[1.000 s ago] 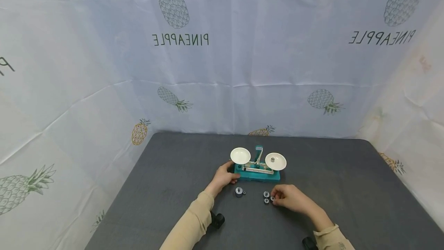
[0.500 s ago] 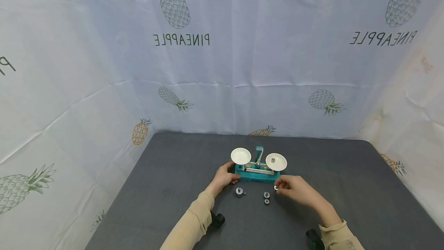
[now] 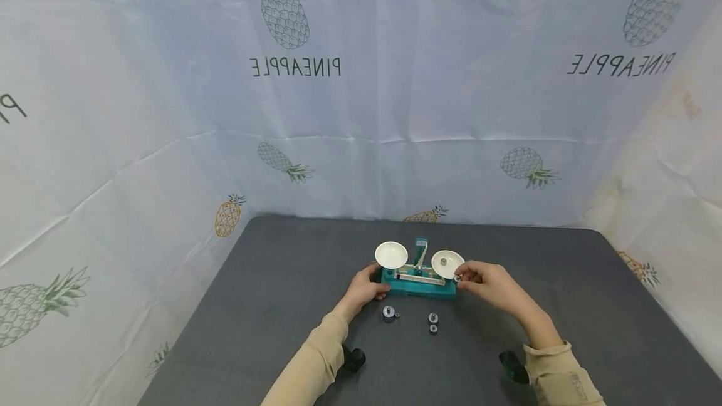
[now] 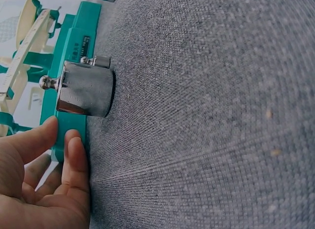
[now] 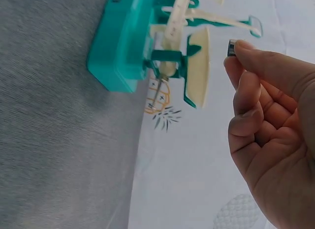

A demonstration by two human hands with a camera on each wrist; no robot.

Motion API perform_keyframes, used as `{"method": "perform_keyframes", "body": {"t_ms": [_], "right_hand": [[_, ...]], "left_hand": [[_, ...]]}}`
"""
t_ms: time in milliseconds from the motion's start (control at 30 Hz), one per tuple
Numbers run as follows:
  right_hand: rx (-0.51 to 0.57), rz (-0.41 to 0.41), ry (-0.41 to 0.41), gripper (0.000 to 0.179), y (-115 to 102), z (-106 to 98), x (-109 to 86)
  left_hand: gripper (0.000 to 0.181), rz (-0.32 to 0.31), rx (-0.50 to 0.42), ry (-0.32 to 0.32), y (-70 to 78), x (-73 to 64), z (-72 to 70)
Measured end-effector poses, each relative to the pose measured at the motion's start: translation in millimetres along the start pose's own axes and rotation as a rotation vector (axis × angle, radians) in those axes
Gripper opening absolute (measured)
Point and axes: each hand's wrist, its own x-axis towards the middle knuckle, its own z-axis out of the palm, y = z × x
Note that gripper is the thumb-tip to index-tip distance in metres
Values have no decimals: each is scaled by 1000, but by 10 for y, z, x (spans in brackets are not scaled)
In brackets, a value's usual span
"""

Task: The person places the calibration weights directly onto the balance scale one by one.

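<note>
the right hand (image 3: 486,282) has a small metal weight (image 5: 231,48) pinched right out at the tips of thumb and forefinger, near the rim of the right pan (image 3: 454,260), where a second weight (image 3: 444,262) sits, while the left hand (image 3: 361,287) grips the green balance (image 3: 422,288) by its left end!

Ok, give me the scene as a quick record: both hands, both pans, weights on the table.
Left hand: grips the left end of the teal balance scale
Right hand: pinches a small weight, clear of the right pan
Left pan: no weight in it
Right pan: one weight in it
Table: a large weight with a tiny one beside it, plus two more weights
</note>
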Motion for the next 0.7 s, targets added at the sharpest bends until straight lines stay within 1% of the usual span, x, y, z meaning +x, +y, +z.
{"method": "perform_keyframes", "body": {"t_ms": [233, 367, 467, 533, 700], "right_hand": [[-18, 30, 34, 18, 48, -66, 149], [-32, 44, 43, 18, 80, -63, 229], [-43, 37, 46, 18, 96, -55, 278], [-45, 36, 46, 18, 107, -48, 303], [-53, 45, 49, 18, 149, -20, 342]], "left_hand": [[65, 1, 2, 4, -18, -3, -11], [64, 11, 3, 0, -17, 1, -20], [64, 13, 5, 0, -22, 11, -20], [64, 7, 2, 4, -24, 15, -16], [64, 23, -4, 7, -17, 12, 7]]}}
